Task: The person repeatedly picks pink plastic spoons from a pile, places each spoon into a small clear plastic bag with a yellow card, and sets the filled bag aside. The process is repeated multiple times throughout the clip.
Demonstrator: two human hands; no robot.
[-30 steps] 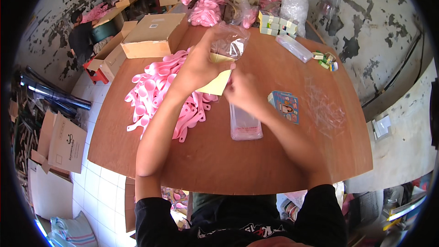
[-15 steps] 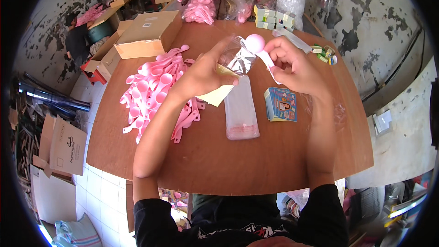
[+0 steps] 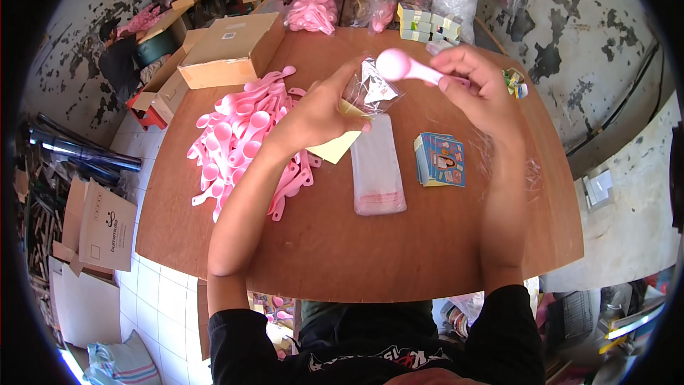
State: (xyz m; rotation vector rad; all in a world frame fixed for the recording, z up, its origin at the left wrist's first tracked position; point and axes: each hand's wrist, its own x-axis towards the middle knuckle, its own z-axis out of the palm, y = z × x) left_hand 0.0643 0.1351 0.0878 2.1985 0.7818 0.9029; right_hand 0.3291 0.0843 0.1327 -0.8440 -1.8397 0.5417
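Observation:
A pink measuring spoon (image 3: pixel 399 67) is up over the table, its handle pinched by my right hand (image 3: pixel 486 93). My left hand (image 3: pixel 313 115) is closed on a clear plastic bag (image 3: pixel 376 87), whose mouth faces the spoon's bowl. A pale yellow card (image 3: pixel 335 145) also shows under that hand; whether it lies inside the bag I cannot tell. Below the hands rests a stack of flat clear bags (image 3: pixel 379 167). Blue printed cards (image 3: pixel 442 160) are stacked to its right. A heap of pink measuring spoons (image 3: pixel 231 132) lies beside my left forearm.
A closed cardboard box (image 3: pixel 231 50) stands at the table's back left. Small banded packs (image 3: pixel 426 25) sit at the back edge, with loose little packs (image 3: pixel 514 82) farther right. Another person (image 3: pixel 120 60) sits at the far left, near an open carton (image 3: pixel 162 85).
My right hand has moved slightly up and right, tilting the spoon from steep to nearly level, bowl toward the left. My left hand keeps its hold on the bag.

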